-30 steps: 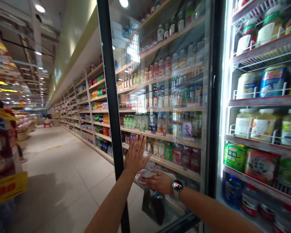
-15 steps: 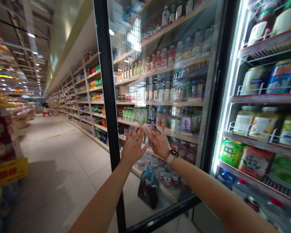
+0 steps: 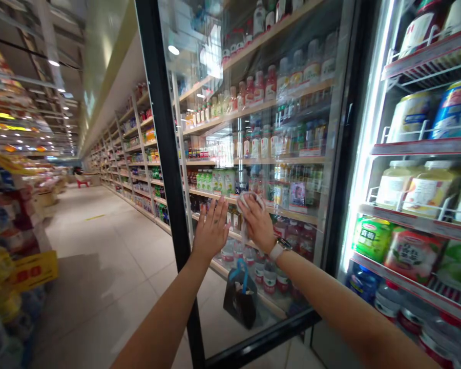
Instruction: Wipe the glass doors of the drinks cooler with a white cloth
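Observation:
An open glass fridge door (image 3: 292, 154) with a black frame stands in front of me. My left hand (image 3: 211, 230) lies flat on the glass, fingers spread, near the frame's left upright. My right hand (image 3: 258, 223), with a watch on the wrist, presses a white cloth (image 3: 246, 201) against the glass beside the left hand. The cloth bunches above and under the fingers.
The lit fridge shelves (image 3: 422, 148) with jars and bottles stand at the right. Through the glass I see long drink shelves (image 3: 253, 113) and a dark bag (image 3: 240, 302) on the floor. The tiled aisle (image 3: 107, 246) runs left, with a display stand (image 3: 11, 256) at far left.
My right hand has moved the cloth up the glass from low near the bag to beside my left hand. The left hand stays pressed on the glass.

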Demonstrator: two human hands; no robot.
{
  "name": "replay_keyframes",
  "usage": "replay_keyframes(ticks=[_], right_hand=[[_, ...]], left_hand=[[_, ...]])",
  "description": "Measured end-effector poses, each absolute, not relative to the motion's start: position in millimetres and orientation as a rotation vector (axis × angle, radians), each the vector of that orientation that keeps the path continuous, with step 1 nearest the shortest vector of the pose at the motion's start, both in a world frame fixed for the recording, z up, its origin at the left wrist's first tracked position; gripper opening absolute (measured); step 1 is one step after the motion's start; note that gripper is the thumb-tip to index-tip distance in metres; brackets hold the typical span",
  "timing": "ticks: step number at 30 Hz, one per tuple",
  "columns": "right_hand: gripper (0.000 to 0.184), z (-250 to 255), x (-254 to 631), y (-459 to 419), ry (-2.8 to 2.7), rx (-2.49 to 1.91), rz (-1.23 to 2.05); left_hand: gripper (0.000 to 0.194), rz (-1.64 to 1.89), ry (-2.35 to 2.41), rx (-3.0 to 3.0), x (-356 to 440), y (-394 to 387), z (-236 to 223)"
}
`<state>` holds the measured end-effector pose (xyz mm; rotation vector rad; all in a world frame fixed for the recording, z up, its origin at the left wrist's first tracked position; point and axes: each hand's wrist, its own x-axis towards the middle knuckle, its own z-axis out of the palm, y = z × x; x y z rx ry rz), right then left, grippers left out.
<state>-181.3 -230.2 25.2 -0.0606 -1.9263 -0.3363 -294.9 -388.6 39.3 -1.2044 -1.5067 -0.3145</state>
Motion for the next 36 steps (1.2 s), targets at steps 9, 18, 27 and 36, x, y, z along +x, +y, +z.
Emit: replay_keyframes(ticks=[9,18,27,36], right_hand=[[0.064,19.1,-194.5,-222.8,-1.787,0.031,-0.285],[0.041,-94.4,-187.4,-207.1,-1.890,0.098,-0.399],[0.053,-145.6,-153.1,-188.3,-2.207,0.078,-0.492],[0.065,11.6,-164.4,-172.2,-1.934,-0.093,-0.387]], left_hand=[[0.070,-0.354,-1.469,-1.174,-290.4,-388.3,38.5],[0.075,-0.335,-1.451,-1.286,-257.0,-345.1,1.5],[0.073,-0.275,-1.490,-1.295,-274.7,-336.0,-10.0],[0.071,-0.301,-1.474,-1.290,-285.2,-330.9,-12.0]])
